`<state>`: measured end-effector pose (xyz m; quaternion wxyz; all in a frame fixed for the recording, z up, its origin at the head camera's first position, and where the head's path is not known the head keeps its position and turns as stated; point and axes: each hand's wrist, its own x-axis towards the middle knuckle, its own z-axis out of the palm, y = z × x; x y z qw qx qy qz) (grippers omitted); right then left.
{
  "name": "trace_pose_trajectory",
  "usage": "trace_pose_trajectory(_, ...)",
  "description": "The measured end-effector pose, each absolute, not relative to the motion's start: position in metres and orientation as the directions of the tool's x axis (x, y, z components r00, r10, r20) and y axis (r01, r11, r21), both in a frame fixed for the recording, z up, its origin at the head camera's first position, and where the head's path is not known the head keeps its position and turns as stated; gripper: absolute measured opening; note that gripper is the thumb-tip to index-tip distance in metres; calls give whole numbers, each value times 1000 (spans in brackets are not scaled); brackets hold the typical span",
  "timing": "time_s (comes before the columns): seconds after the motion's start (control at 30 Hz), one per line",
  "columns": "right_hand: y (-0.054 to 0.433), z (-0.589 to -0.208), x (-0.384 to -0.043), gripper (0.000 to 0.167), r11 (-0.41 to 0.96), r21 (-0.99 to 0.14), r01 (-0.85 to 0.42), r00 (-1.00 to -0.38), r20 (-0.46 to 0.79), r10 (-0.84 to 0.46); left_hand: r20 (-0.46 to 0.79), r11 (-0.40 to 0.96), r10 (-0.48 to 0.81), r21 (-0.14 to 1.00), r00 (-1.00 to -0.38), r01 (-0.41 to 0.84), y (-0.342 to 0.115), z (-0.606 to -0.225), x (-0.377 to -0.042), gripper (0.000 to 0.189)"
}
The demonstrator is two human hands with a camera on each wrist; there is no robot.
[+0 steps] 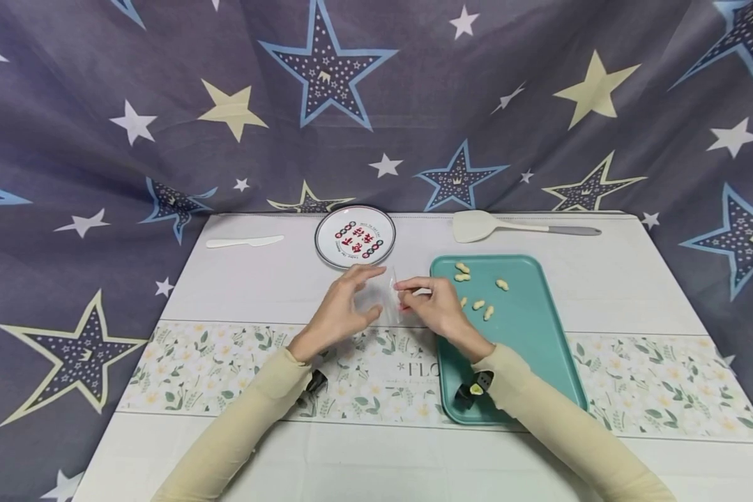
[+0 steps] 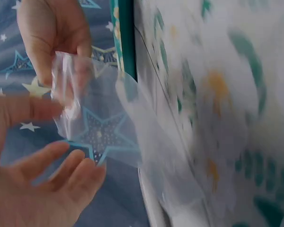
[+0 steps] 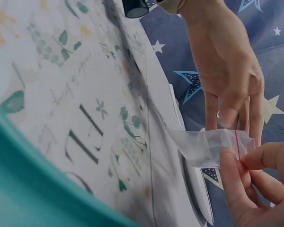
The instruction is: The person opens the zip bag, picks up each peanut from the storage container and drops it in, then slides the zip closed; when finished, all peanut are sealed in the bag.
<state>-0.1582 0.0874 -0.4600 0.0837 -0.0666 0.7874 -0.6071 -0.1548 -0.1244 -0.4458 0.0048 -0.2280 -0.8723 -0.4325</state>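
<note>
A clear zip bag (image 1: 390, 301) with a thin red line near its mouth is held up off the table between the hands. My right hand (image 1: 436, 305) pinches it close to the red line, as the right wrist view shows on the bag (image 3: 206, 147). On the other side is my left hand (image 1: 344, 305), its thumb and fingers spread apart and curved around the bag's near side without a grip on it. Whether its fingertips touch the plastic I cannot tell. The left wrist view shows the bag (image 2: 109, 113) hanging down from its mouth.
A teal tray (image 1: 527, 355) lies at the right, partly under my right forearm, with several peanuts (image 1: 502, 284) on it. Behind the hands stands a white plate (image 1: 383, 237) with red print. A white plastic knife (image 1: 245, 242) lies back left, a spatula (image 1: 477, 226) back right.
</note>
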Motion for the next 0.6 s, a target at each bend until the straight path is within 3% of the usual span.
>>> trace_pose_trajectory(0.17, 90, -457, -160, 23, 202, -979, -9, -975, -36, -220, 186, 556, 513, 672, -838, 489, -124, -447, -157, 108)
trace_pose_trajectory(0.27, 91, -455, -160, 25, 142, -990, 1, -970, -36, -241, 187, 562, 525, 657, -830, 503, -123, -448, -158, 122)
trace_pose_trajectory(0.4, 92, -453, -159, 26, 99, -995, 16, -962, -42, -271, 216, 557, 524, 645, -824, 524, -120, -450, -160, 124)
trace_pose_trajectory(0.6, 93, -448, -157, 27, 88, -996, 26, -956, -51, -288, 263, 533, 504, 655, -823, 536, -118, -451, -161, 113)
